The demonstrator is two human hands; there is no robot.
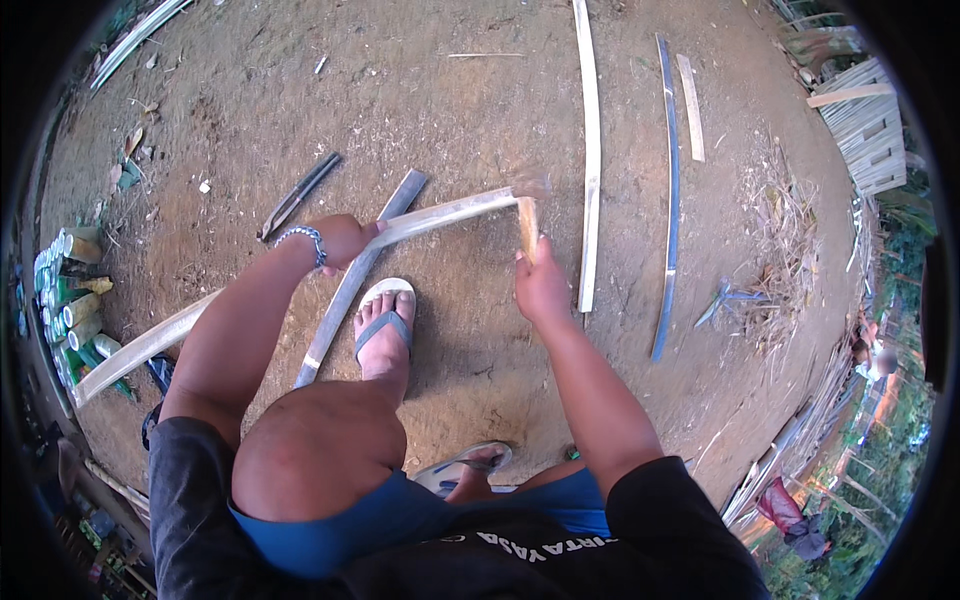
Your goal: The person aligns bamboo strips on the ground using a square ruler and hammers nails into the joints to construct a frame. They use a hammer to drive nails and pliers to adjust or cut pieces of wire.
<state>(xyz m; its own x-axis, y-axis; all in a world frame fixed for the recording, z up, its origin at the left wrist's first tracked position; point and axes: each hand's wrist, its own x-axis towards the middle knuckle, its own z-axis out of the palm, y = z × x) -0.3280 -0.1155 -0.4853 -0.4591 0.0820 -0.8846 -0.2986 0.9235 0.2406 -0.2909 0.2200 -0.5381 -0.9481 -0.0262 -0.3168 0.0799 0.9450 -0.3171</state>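
Observation:
My left hand (343, 241), with a bracelet at the wrist, is closed around a long pale bamboo strip (450, 213). The strip slants from the lower left up to the middle, and my left forearm hides part of it. In my right hand (543, 287) is the wooden handle (529, 228) of a tool. Its head is blurred by motion at the strip's far end, so its kind is unclear. A darker bamboo strip (335, 315) lies on the ground, crossing under the pale one. Beyond my left hand lies a narrow dark object (300, 197), perhaps two pieces side by side.
To the right on the dirt lie a long pale strip (590, 170), a dark strip (668, 220) and a short strip (691, 108). Several bottles (82, 285) line the left edge. My sandalled foot (384, 325) stands near the strips. A slatted panel (868, 130) is far right.

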